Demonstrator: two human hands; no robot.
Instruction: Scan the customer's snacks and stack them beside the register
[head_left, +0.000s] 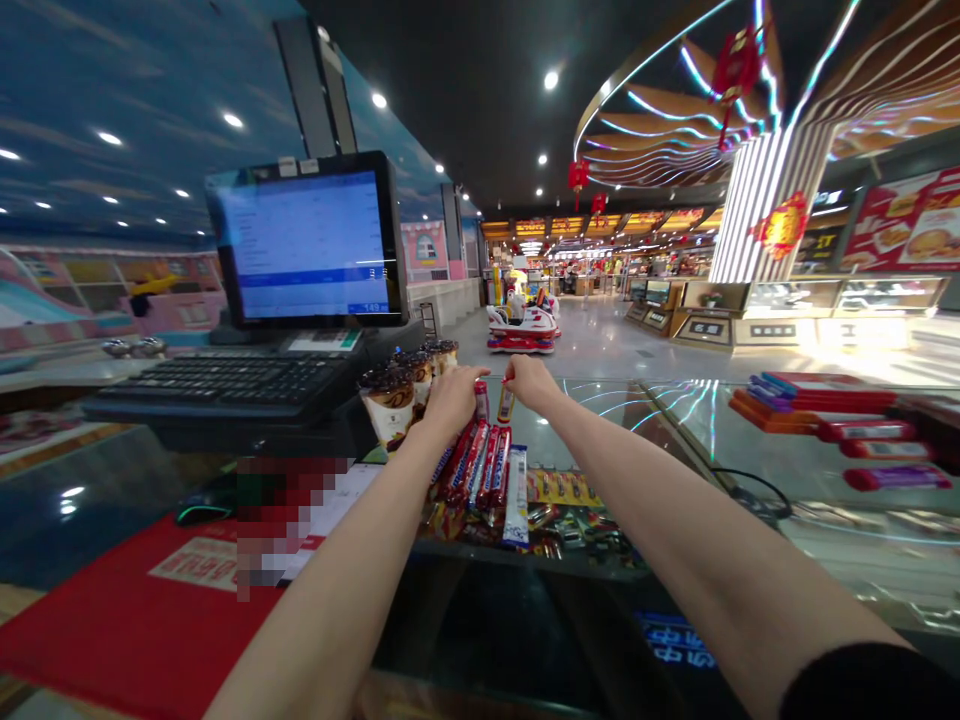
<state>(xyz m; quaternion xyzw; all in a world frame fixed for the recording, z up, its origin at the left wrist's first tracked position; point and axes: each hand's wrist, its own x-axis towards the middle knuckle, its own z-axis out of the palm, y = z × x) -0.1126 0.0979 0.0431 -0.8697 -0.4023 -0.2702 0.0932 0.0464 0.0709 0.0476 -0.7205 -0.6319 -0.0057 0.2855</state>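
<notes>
My left hand [453, 394] is closed at the far end of a row of sweets, its fingertips at the top of a small red candy roll [481, 402]. Just to the right, my right hand [531, 382] pinches the upper end of a yellow and red candy roll [506, 403]. Below both hands, several red-wrapped candy rolls [491, 465] lie side by side on the glass counter. A white and blue packet [517, 495] rests along their right side. Lidded snack cups [391, 412] stand in a row left of my left hand, which partly hides the nearest ones.
A monitor [311, 245] and black keyboard [217, 393] stand on the left. A red mat [112, 620] and a mouse [204, 512] lie in front of them. Stacked boxes [817, 392] sit at the right, near a black cable [765, 480].
</notes>
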